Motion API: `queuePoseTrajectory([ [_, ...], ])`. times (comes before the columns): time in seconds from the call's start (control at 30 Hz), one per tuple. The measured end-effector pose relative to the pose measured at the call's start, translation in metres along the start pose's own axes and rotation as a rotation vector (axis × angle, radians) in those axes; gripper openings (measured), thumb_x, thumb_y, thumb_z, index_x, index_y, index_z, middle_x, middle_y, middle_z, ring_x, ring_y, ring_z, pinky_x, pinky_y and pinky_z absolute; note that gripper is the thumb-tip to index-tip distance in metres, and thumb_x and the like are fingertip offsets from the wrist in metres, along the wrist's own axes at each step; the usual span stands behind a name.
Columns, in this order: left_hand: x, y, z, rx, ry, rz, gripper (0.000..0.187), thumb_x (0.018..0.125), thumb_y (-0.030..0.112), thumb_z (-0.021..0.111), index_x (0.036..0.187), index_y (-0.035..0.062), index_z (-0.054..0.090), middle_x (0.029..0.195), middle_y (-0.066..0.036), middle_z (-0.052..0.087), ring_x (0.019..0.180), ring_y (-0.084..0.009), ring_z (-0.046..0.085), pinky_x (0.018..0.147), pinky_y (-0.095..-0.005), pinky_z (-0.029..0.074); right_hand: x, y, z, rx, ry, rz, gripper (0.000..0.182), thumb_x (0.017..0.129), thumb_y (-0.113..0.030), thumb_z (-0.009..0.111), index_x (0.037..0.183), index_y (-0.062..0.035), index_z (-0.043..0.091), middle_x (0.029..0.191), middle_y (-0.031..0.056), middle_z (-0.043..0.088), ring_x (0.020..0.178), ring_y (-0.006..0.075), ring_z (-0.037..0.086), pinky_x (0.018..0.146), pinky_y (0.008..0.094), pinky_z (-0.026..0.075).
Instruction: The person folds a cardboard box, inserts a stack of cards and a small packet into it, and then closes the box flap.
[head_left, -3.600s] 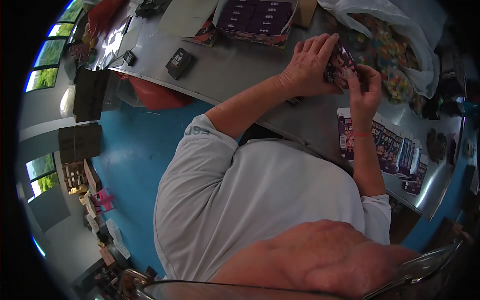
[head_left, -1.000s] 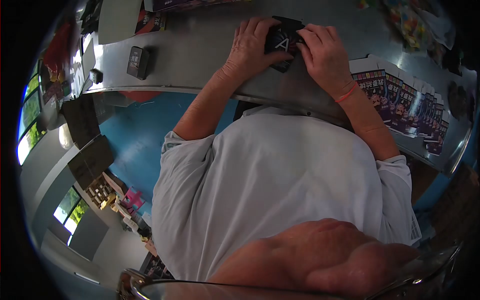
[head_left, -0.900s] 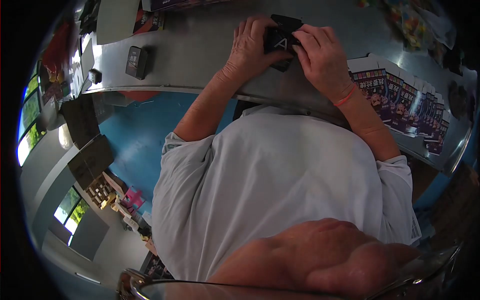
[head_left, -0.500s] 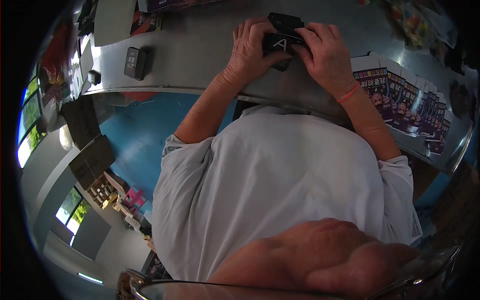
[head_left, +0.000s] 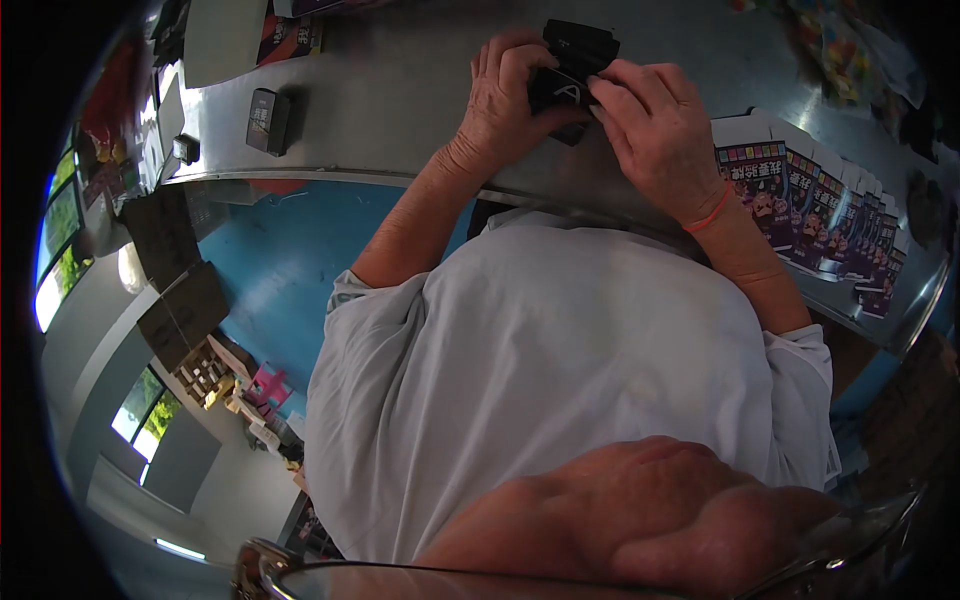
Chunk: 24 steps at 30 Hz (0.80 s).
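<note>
A small black box with a pale letter "A" on its upper face is held between my two hands over the metal table. My left hand grips its left side, thumb along the near edge and fingers bent behind. My right hand pinches at the right edge beside the letter, its fingertips on the black surface. A dark flap-like part stands out at the far end. The fingers cover much of the box, and its contents cannot be made out.
The metal table carries another small dark box at the left. Overlapping flat purple printed cartons lie by my right forearm. Colourful plastic-wrapped items are at the far right, printed packaging at the far left.
My right hand has shifted slightly right and toward me, its fingers now pinched closer at the box's edge. The dark far end shows more. My left hand keeps its grip.
</note>
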<state>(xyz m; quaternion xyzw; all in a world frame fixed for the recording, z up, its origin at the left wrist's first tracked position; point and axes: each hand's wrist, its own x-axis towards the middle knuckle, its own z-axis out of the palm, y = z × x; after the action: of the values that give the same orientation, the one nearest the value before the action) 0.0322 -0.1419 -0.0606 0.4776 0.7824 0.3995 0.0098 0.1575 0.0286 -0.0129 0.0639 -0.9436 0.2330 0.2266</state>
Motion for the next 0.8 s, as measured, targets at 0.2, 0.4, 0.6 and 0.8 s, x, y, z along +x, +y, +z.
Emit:
queuePoseTrajectory([
  [0.2,0.0,0.001,-0.002,0.056,-0.033,0.079,0.074,0.058,0.016,0.09,0.114,0.011,0.042,0.115,-0.01,0.054,0.104,-0.0321,0.05,0.089,-0.0422,0.044,-0.003,0.004,0.004,0.047,-0.001,0.083,0.035,0.077,-0.008,0.071,0.111,-0.0053,0.062,0.111,0.007,0.059,0.093,0.0271,0.055,0.082,0.0359,0.049],
  [0.4,-0.001,0.001,0.0,-0.05,0.003,0.013,0.067,0.058,0.022,0.089,0.111,0.0116,0.05,0.108,-0.005,0.058,0.107,-0.0311,0.05,0.096,-0.0428,0.038,-0.005,0.011,0.014,-0.03,-0.009,0.123,0.036,0.077,-0.017,0.073,0.11,-0.0068,0.062,0.112,0.0037,0.056,0.097,0.0249,0.053,0.08,0.0373,0.046],
  [0.6,0.0,0.004,-0.001,-0.046,-0.012,-0.003,0.067,0.058,0.022,0.089,0.111,0.0117,0.05,0.107,-0.005,0.059,0.107,-0.0316,0.05,0.096,-0.0434,0.038,-0.003,0.008,0.013,-0.03,0.013,0.088,0.032,0.077,-0.015,0.072,0.107,-0.0073,0.062,0.112,0.0032,0.057,0.098,0.0238,0.053,0.079,0.0363,0.046],
  [0.8,0.001,0.002,-0.004,0.057,-0.039,0.08,0.077,0.058,0.015,0.09,0.117,0.0112,0.041,0.116,-0.012,0.052,0.106,-0.0326,0.05,0.089,-0.042,0.046,-0.002,0.004,0.013,0.001,0.062,0.048,0.029,0.077,-0.014,0.072,0.103,-0.0086,0.06,0.106,0.0042,0.059,0.093,0.0237,0.055,0.078,0.0362,0.046],
])
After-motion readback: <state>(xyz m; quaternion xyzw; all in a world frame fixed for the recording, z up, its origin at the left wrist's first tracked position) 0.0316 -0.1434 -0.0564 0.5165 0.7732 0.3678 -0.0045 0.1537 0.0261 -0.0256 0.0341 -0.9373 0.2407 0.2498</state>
